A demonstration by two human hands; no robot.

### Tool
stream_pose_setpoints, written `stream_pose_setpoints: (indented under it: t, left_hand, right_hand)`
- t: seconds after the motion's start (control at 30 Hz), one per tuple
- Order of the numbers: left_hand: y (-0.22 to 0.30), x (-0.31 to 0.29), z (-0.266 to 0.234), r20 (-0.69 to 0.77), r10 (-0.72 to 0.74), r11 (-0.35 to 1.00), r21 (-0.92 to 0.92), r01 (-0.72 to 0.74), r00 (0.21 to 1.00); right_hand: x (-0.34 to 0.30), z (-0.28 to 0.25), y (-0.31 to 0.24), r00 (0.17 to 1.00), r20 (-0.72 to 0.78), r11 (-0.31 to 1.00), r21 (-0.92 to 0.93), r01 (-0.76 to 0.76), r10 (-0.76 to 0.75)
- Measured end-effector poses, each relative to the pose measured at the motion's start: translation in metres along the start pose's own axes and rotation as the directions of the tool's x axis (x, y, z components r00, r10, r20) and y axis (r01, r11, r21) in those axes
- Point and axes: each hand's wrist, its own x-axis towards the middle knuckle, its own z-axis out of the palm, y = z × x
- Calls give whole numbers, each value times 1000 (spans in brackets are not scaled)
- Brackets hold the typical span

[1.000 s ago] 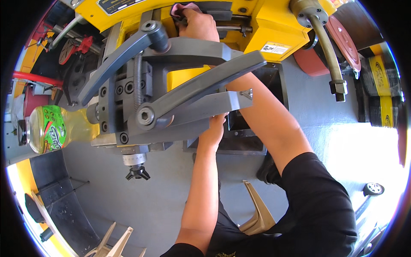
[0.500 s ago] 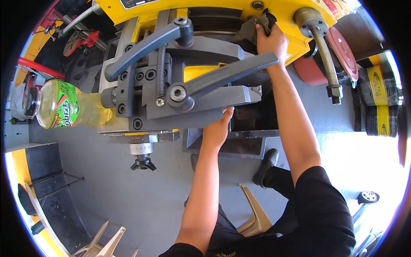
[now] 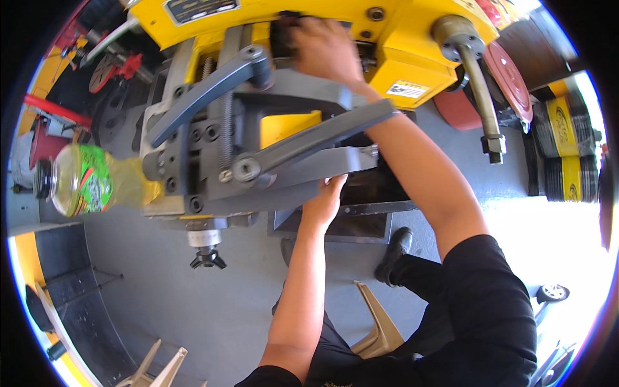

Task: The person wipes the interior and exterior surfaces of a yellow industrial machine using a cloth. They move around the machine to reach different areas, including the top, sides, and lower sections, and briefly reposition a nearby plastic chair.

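My right hand (image 3: 327,53), smeared by motion, presses a dark cloth (image 3: 282,40) against the yellow lathe-like machine (image 3: 335,11), beside its slide rails. The cloth is mostly hidden under the fingers. My left hand (image 3: 322,205) grips the lower grey metal arm (image 3: 303,173) of the tool carriage near its right end; its thumb shows at the edge and its other fingers are hidden. Above that arm lie two grey clamp levers, a lower lever (image 3: 316,137) and an upper lever (image 3: 203,97). A coil spring (image 3: 226,129) runs between them.
A clear bottle (image 3: 97,179) of yellowish liquid with a green label lies at the carriage's left. A shaft (image 3: 478,103) juts from the machine's right. A black dial knob (image 3: 206,257) hangs below the carriage. Beige chair legs (image 3: 377,322) stand near my feet.
My right hand has swept left along the machine with the cloth, from the right end of the rails toward their middle. My left hand stays on the lower arm. The view has shifted slightly.
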Motion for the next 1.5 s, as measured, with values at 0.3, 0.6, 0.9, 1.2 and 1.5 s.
stream_pose_setpoints:
  t: [0.3, 0.6, 0.9, 1.2, 1.5]
  left_hand:
    - [22, -7, 34, 54, -110, 994, -15, 111, 992]
    - [22, -11, 18, 41, -86, 993, -80, 89, 995]
    - [2, -6, -1, -25, 86, 995, 47, -85, 996]
    - [6, 1, 10, 50, -78, 994, 75, 74, 996]
    - [15, -1, 37, 70, -91, 995, 40, 88, 993]
  right_hand:
    - [8, -19, 7, 997, 73, 997, -71, 12, -7]
    - [1, -75, 41, 862, 415, 927, -344, -148, 291]
    - [-35, -28, -6, 960, -69, 955, 143, -261, 273]
    - [-9, 38, -28, 944, -328, 974, 220, 59, 16]
    - [-50, 0, 9, 988, 52, 985, 91, -147, 143]
